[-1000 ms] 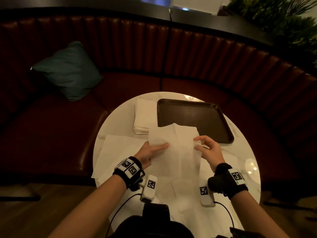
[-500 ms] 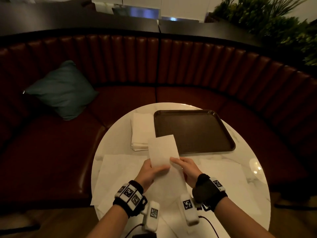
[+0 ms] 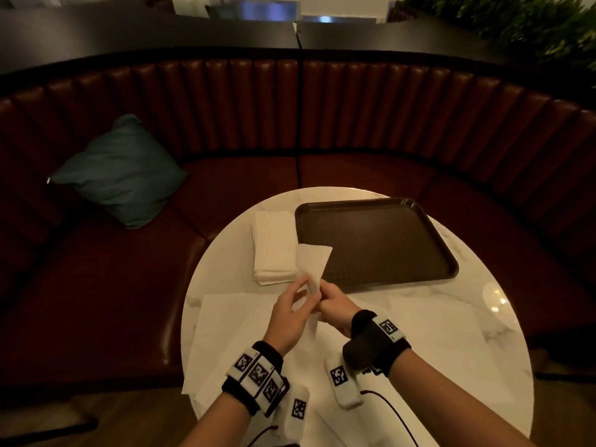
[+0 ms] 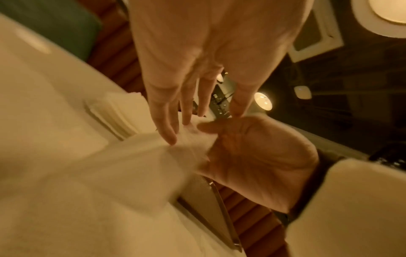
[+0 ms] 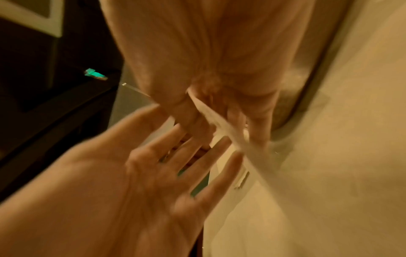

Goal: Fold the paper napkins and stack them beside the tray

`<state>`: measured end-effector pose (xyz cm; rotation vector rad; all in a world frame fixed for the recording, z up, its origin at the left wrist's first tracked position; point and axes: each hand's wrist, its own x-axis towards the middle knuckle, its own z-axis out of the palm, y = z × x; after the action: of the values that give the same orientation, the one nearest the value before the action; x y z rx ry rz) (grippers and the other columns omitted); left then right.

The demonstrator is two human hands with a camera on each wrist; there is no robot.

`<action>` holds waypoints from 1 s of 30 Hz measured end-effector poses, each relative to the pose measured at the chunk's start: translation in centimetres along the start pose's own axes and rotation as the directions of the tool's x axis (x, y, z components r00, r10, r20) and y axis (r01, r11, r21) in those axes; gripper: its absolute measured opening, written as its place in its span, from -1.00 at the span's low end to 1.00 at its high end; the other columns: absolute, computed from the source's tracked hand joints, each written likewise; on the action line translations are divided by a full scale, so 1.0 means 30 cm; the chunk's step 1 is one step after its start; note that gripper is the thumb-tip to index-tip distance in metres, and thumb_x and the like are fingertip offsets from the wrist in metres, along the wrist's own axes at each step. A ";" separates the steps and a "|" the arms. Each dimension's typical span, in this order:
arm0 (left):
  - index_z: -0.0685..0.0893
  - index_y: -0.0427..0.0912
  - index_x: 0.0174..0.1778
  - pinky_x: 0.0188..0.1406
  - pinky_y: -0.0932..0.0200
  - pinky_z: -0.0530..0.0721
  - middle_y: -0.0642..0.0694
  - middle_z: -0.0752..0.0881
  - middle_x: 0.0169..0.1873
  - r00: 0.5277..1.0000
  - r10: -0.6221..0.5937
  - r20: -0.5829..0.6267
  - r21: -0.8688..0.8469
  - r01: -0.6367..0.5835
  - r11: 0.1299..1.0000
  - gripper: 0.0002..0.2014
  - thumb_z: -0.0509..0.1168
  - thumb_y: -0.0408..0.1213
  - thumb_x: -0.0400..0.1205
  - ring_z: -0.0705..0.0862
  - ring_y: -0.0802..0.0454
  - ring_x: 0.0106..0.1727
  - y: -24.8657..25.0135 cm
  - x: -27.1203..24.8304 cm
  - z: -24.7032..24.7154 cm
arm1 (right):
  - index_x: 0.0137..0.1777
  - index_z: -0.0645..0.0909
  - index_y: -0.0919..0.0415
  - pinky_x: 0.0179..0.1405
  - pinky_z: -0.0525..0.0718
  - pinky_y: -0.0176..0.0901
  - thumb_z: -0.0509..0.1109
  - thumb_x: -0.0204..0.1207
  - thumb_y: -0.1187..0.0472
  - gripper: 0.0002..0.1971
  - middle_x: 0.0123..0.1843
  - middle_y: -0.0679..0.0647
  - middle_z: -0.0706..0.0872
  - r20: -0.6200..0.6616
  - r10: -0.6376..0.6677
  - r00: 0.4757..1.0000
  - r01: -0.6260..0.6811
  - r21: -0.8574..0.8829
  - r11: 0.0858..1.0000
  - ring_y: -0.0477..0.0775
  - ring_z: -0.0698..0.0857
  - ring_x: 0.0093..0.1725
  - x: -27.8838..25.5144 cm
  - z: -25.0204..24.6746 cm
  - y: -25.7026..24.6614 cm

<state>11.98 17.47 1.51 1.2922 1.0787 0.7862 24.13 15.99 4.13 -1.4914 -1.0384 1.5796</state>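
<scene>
Napkin [image 3: 312,264]: folded narrow strip, held up between both hands above the table [image 3: 225,253]; free end points away from the person.
Right hand [image 3: 335,306]: fingers and thumb pinch the strip's near end.
Left hand [image 3: 290,312]: fingers long and spread, tips against the strip's side; not closed round it.
Stack [image 3: 274,250]: folded napkins, beyond the left hand, just beside the tray [image 3: 451,269].
Flat sheets [image 3: 225,333]: under and beside both wrists.

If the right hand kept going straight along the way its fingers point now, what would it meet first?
The right hand pinches the napkin and points left-forward, so it would probably meet the left hand's fingers first, then the folded stack; depth is uncertain.
</scene>
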 end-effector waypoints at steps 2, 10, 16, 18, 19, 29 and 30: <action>0.43 -0.09 0.56 0.24 0.18 0.66 -0.01 0.60 0.38 0.999 -0.043 0.000 -0.124 0.043 0.991 -0.49 0.34 -0.24 0.66 0.61 0.08 0.37 0.015 0.032 -0.003 | 0.66 0.14 0.12 0.18 0.63 -0.15 0.31 0.43 0.61 -0.17 0.50 0.13 0.50 0.098 -0.020 0.995 0.038 -0.183 0.982 0.09 0.51 0.44 0.036 0.000 0.000; 0.74 -0.28 -0.05 -0.04 0.06 0.67 -0.11 0.76 -0.21 0.979 0.050 -0.200 0.153 -0.019 0.988 -0.84 0.30 -0.28 0.68 0.72 -0.03 -0.12 0.080 0.267 -0.123 | 0.70 -0.12 -0.12 0.62 0.09 -0.20 0.56 0.43 0.28 0.06 0.73 -0.04 -0.21 0.161 -0.062 0.985 0.109 -0.301 0.948 -0.06 -0.08 0.70 0.086 -0.062 -0.009; 0.73 -0.24 -0.03 -0.08 0.24 0.53 -0.20 0.73 -0.12 0.957 -0.005 -0.291 0.279 0.089 0.956 -0.83 0.26 -0.26 0.67 0.65 -0.01 -0.04 0.112 0.576 -0.256 | 0.65 0.14 -0.16 0.43 0.31 -0.33 0.51 0.49 0.30 -0.15 0.69 -0.05 0.16 0.019 -0.100 0.995 0.102 -0.174 0.979 -0.06 0.16 0.67 0.034 -0.168 0.021; 0.70 -0.26 0.06 0.12 0.12 0.59 -0.15 0.72 0.04 0.944 -0.074 -0.323 0.307 0.178 0.935 -0.81 0.26 -0.24 0.66 0.67 -0.07 0.12 0.094 0.677 -0.292 | 0.61 0.21 -0.20 0.45 0.32 -0.18 0.51 0.49 0.30 -0.21 0.68 -0.01 0.21 -0.033 -0.078 0.996 0.073 -0.127 0.989 -0.03 0.21 0.65 0.014 -0.205 0.043; 0.70 -0.30 0.16 0.22 0.05 0.60 -0.17 0.72 0.14 0.934 -0.113 -0.340 0.326 0.230 0.917 -0.73 0.26 -0.22 0.65 0.67 -0.13 0.21 0.072 0.728 -0.308 | 0.59 0.24 -0.21 0.45 0.35 -0.16 0.51 0.49 0.30 -0.23 0.68 0.01 0.22 -0.053 -0.069 0.996 0.063 -0.105 0.993 -0.03 0.24 0.65 0.006 -0.223 0.056; 0.53 -0.27 0.43 0.38 0.07 0.45 -0.26 0.51 0.46 0.881 -0.181 -0.437 0.410 0.374 0.832 -0.57 0.30 -0.18 0.67 0.49 -0.21 0.46 0.014 0.780 -0.294 | 0.48 0.41 -0.07 0.39 0.59 -0.04 0.49 0.50 0.31 -0.40 0.40 0.06 0.60 -0.223 0.012 0.975 -0.030 -0.078 0.996 0.01 0.63 0.37 -0.052 -0.314 0.178; 0.51 -0.29 0.43 0.37 0.08 0.45 -0.26 0.51 0.44 0.893 -0.132 -0.431 0.425 0.330 0.843 -0.56 0.31 -0.20 0.66 0.50 -0.20 0.45 0.028 0.747 -0.300 | 0.45 0.46 -0.05 0.32 0.64 -0.07 0.48 0.51 0.32 -0.46 0.32 0.07 0.67 -0.237 0.011 0.971 -0.037 -0.106 0.994 0.02 0.68 0.29 -0.058 -0.312 0.184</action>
<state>11.22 41.46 -1.21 1.4109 1.8154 0.6071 33.72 12.83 -0.21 -1.7247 -0.9851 1.3389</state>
